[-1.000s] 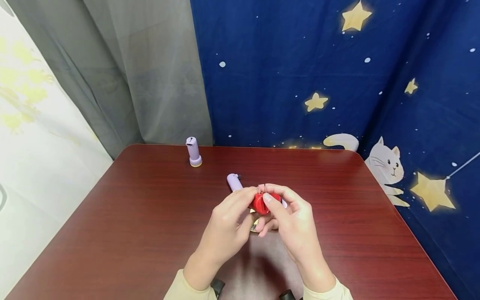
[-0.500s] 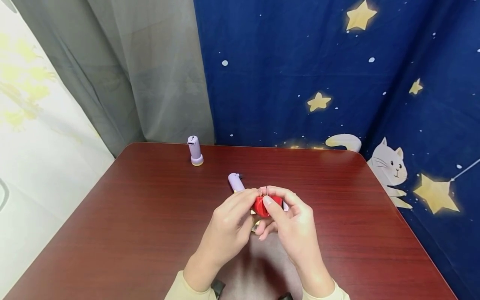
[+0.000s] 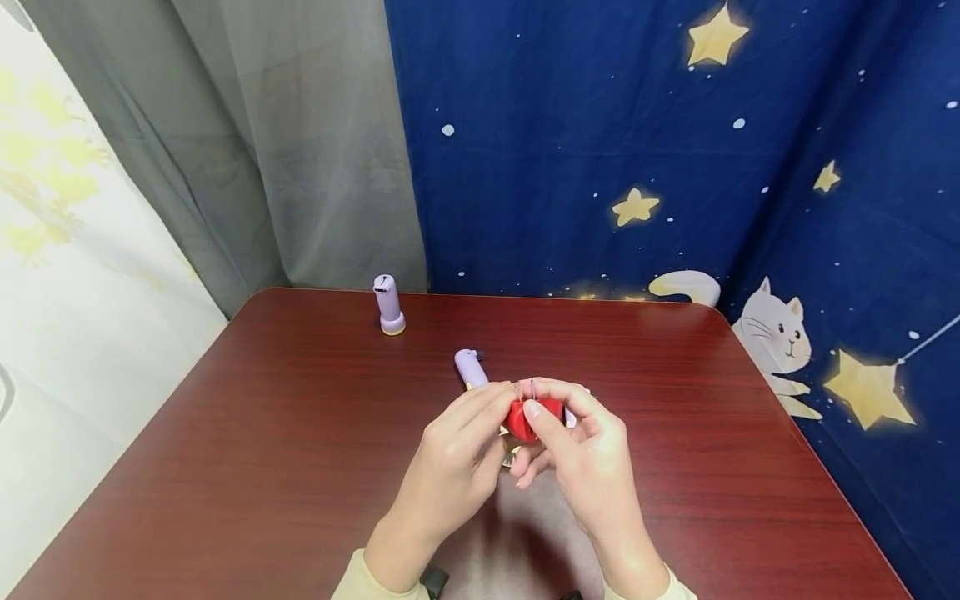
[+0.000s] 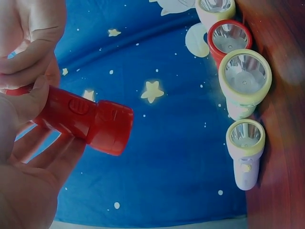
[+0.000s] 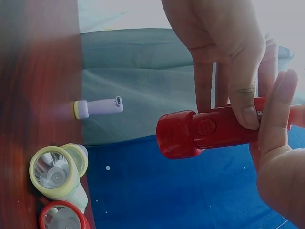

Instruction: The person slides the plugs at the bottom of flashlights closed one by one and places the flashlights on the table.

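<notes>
Both hands hold a red flashlight (image 4: 88, 119) in front of the body, above the table's near part. Its wide head points down, as the wrist views show. My left hand (image 3: 457, 450) grips the body, its thumb (image 5: 245, 114) across the side just behind the switch. My right hand (image 3: 592, 442) pinches the tail end between thumb and forefinger. Two thin prong-like pieces (image 3: 527, 388) stick up at the tail, between the fingertips of both hands. The fingers hide most of the tail.
A lilac flashlight (image 3: 388, 305) stands lens-down at the table's back left. Behind the hands lie several flashlights: a lilac one (image 4: 246, 164), a pale green one with a yellow rim (image 4: 245, 76), a red-rimmed one (image 4: 230, 38). Curtains (image 3: 525, 167) hang past the far table edge.
The hands and the red flashlight have dropped slightly in the head view. Their grip looks the same, and the other flashlights have stayed in place.
</notes>
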{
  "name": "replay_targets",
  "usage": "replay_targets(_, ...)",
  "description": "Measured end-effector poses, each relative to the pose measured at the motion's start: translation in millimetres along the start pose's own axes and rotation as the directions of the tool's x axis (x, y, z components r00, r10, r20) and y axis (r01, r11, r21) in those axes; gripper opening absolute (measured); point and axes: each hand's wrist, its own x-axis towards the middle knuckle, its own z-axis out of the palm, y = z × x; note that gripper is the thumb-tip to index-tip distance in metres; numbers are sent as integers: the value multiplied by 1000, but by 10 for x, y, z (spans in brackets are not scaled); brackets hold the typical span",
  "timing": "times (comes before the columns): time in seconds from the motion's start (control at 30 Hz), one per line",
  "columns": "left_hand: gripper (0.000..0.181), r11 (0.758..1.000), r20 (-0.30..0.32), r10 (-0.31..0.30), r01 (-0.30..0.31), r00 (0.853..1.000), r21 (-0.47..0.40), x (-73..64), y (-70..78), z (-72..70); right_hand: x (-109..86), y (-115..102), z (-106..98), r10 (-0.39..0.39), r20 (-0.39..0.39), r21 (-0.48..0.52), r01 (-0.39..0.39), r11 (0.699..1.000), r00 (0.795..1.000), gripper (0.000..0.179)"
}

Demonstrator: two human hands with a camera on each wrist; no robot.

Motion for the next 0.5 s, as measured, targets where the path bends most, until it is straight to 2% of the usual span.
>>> replay_targets(0.27,49,999,-21,38,-38,999,-5,3,-6,-1,-11,-25,-31,-1,47,31,-1,1000,999,32)
replay_targets(0.5,48,999,-31,30,-31,999,-9,-1,-9,0,-11,-28,-41,-38,72,61,33,998,997,33)
